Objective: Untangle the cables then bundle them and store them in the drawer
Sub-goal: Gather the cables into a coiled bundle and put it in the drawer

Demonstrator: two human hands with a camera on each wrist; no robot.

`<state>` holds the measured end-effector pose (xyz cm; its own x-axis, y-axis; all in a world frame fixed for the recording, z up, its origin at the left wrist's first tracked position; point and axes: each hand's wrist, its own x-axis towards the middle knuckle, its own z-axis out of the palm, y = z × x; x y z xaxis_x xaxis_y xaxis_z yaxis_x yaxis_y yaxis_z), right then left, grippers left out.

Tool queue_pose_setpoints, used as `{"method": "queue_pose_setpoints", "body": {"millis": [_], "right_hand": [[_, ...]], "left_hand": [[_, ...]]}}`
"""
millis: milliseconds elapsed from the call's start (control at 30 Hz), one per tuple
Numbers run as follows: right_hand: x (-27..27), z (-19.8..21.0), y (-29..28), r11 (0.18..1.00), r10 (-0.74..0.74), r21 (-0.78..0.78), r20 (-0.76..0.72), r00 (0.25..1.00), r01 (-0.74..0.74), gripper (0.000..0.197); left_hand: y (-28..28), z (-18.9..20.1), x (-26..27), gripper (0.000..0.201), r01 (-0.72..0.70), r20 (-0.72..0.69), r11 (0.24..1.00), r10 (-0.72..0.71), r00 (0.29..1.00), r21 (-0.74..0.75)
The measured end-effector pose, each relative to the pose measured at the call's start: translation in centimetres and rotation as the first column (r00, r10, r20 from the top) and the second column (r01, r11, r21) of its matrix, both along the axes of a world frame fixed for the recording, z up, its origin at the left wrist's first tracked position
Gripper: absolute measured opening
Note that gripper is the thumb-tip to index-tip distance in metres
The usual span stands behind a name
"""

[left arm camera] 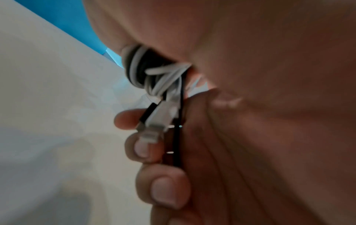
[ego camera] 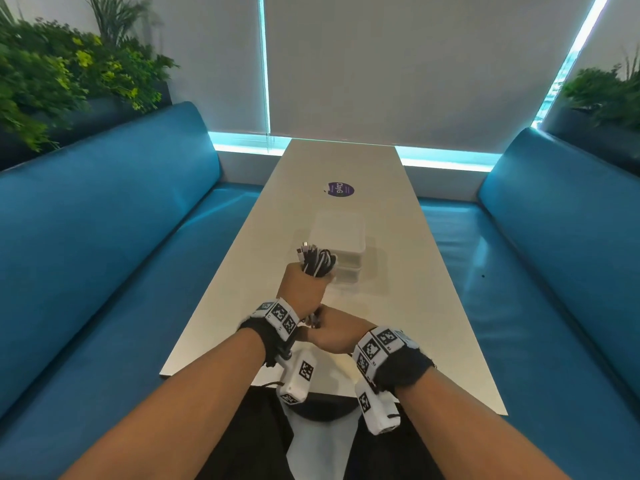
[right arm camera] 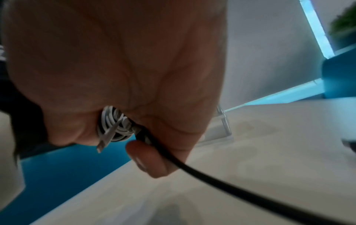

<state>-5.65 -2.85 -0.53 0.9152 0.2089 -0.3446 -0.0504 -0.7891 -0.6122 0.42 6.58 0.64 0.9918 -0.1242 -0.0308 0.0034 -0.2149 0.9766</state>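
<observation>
My left hand grips a coiled bundle of black and white cables upright above the table, and plug ends stick out of the top of the fist. Just below that wrist, my right hand holds the cable ends hanging under the fist. In the left wrist view its fingers curl round white connectors and a thin black cable. The right wrist view shows the bundle's underside. There a thumb pinches a black cable that trails toward the camera. A white drawer box stands just behind the bundle.
The long white table has a purple round sticker beyond the drawer box. Blue benches run along both sides, with plants behind them. Blinds close off the far end.
</observation>
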Motion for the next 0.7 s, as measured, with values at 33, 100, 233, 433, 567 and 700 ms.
{"method": "queue_pose_setpoints", "body": {"millis": [33, 100, 233, 433, 567, 700], "right_hand": [[-0.1, 0.0, 0.0, 1.000, -0.006, 0.008, 0.007, 1.000, 0.006, 0.078], [-0.3, 0.5, -0.5, 0.993, -0.056, 0.102, -0.005, 0.998, 0.056, 0.055], [-0.6, 1.4, -2.0, 0.938, -0.113, 0.323, -0.047, 0.992, 0.123, 0.029], [-0.1, 1.3, -3.0, 0.929, -0.182, 0.332, 0.026, 0.983, 0.163, 0.028], [0.2, -0.2, -2.8, 0.939, -0.256, 0.259, 0.091, 0.962, 0.225, 0.039], [-0.2, -0.3, -2.2, 0.934, -0.262, 0.289, 0.157, 0.952, 0.210, 0.037]], "left_hand": [[0.0, -0.2, 0.0, 0.030, 0.007, -0.006, 1.000, -0.007, 1.000, -0.002], [-0.1, -0.2, -0.3, 0.032, 0.017, -0.033, 0.999, -0.018, 0.999, -0.045], [-1.0, 0.0, -0.9, 0.031, 0.047, -0.027, 0.990, -0.051, 0.998, -0.133], [-1.7, 0.1, -0.7, 0.036, 0.105, -0.032, 0.983, -0.111, 0.993, -0.149], [-2.3, -0.5, -1.6, 0.033, 0.248, -0.010, 0.963, -0.250, 0.968, -0.108], [-2.2, -0.4, -1.3, 0.038, 0.076, -0.120, 0.960, -0.112, 0.986, -0.270]]}}
